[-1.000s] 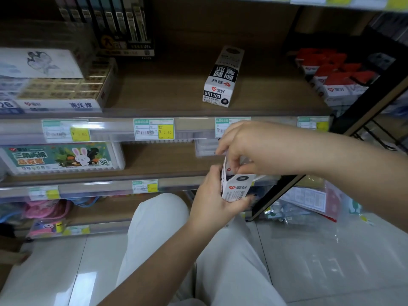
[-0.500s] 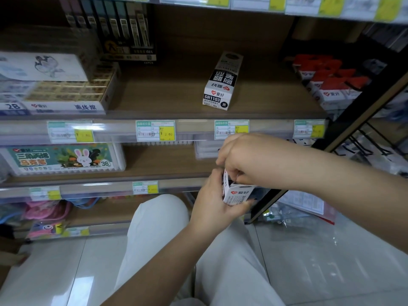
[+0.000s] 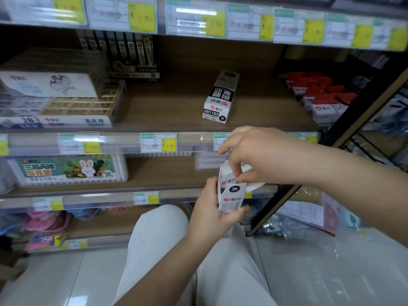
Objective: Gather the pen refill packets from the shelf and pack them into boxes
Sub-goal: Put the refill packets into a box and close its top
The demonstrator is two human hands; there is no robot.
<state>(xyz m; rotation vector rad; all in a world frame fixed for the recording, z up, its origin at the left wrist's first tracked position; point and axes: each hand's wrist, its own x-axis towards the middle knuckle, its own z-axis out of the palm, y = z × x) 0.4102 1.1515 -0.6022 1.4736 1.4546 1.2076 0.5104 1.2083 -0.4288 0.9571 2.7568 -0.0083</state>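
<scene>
Since half a second ago the right hand has lifted slightly, fingers now pinching the opened top flap of the small white cardboard refill box. Left hand grips that box from below, fingers curled round its base, held in front of the lower shelf edge above the lap. Second white-and-black box marked GR1103 lies alone on the brown wooden shelf. Red-topped white boxes stacked at right end.
</scene>
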